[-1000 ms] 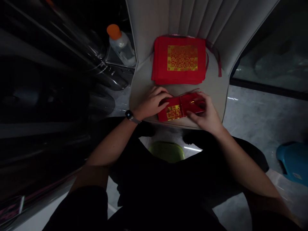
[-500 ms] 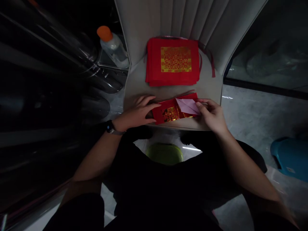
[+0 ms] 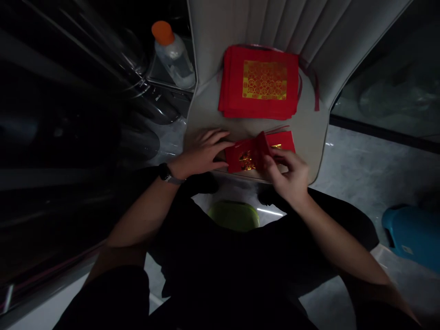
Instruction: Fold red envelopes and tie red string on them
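On the chair seat in front of me lie red envelopes with shiny gold print. My right hand pinches one red envelope between thumb and fingers, bent up so that it stands on edge across the middle. Below it another red envelope shows at the right, with gold print partly hidden by my fingers. My left hand lies with fingers spread at the left end of the envelopes, thumb and forefinger tips touching their edge. A dark watch is on the left wrist.
Further back on the grey chair seat lies a stack of larger red bags with a gold panel and red ribbons. A bottle with an orange cap stands left of the chair. A green container and a blue object are on the floor.
My right hand has moved left from the right end of the envelopes. The pale underside it held folded over no longer shows; a red edge now stands up. The view has shifted slightly.
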A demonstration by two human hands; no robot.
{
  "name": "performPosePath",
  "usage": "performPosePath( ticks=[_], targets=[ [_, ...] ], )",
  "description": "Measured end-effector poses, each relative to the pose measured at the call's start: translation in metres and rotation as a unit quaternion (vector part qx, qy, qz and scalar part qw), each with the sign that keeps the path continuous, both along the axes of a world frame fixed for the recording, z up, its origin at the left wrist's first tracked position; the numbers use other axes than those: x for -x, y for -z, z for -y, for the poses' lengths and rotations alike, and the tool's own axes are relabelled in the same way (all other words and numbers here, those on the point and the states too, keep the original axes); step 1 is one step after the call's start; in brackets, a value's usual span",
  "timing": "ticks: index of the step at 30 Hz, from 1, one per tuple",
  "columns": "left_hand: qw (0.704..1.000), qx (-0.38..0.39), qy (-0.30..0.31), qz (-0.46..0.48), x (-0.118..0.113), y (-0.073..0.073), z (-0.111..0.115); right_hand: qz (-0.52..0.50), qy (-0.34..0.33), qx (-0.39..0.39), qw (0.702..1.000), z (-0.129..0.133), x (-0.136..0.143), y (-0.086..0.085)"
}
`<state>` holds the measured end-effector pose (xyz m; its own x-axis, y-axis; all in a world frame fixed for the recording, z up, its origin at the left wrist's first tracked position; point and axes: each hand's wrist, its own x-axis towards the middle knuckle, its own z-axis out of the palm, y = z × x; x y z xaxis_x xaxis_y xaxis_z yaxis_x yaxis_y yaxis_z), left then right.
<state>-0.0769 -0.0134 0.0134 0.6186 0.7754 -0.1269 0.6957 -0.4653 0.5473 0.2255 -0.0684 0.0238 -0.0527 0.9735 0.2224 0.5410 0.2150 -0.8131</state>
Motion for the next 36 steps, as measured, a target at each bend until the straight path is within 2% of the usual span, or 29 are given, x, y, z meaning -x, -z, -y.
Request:
performPosePath(
  ticks=[2, 5, 7, 12, 18, 21, 25, 29, 32, 36],
  targets=[
    [1.000, -0.004, 0.006, -0.001, 0.001, 0.000, 0.000, 0.031, -0.072, -0.024, 0.997, 0.005, 0.012, 0.004],
    [1.000, -0.009, 0.013, 0.001, 0.002, 0.002, -0.001, 0.093, -0.196, -0.052, 0.975, 0.010, 0.025, 0.016],
    [1.000, -0.010, 0.007, 0.010, 0.003, 0.004, -0.002, 0.122, -0.246, -0.050, 0.960, 0.013, 0.029, 0.026],
    [1.000, -0.008, -0.012, 0.026, 0.004, 0.008, -0.002, 0.153, -0.282, -0.056, 0.946, 0.015, 0.028, 0.045],
    [0.999, -0.009, -0.012, 0.028, 0.004, 0.009, -0.001, 0.159, -0.313, -0.079, 0.933, 0.013, 0.025, 0.052],
    [0.999, -0.009, -0.012, 0.031, 0.005, 0.008, -0.001, 0.165, -0.283, -0.096, 0.940, 0.008, 0.021, 0.048],
    [0.998, 0.000, -0.024, 0.060, 0.005, 0.005, 0.000, 0.157, -0.175, -0.077, 0.969, -0.003, 0.007, 0.038],
    [0.998, 0.005, -0.007, 0.067, 0.005, 0.000, 0.004, 0.026, -0.045, -0.008, 0.999, -0.011, -0.013, 0.043],
    [0.998, 0.003, 0.008, 0.058, 0.006, -0.003, 0.010, -0.092, 0.025, 0.046, 0.994, -0.015, -0.028, 0.052],
    [0.999, 0.004, 0.016, 0.034, 0.007, -0.004, 0.013, -0.124, 0.036, 0.126, 0.984, -0.027, -0.048, 0.052]
  ],
)
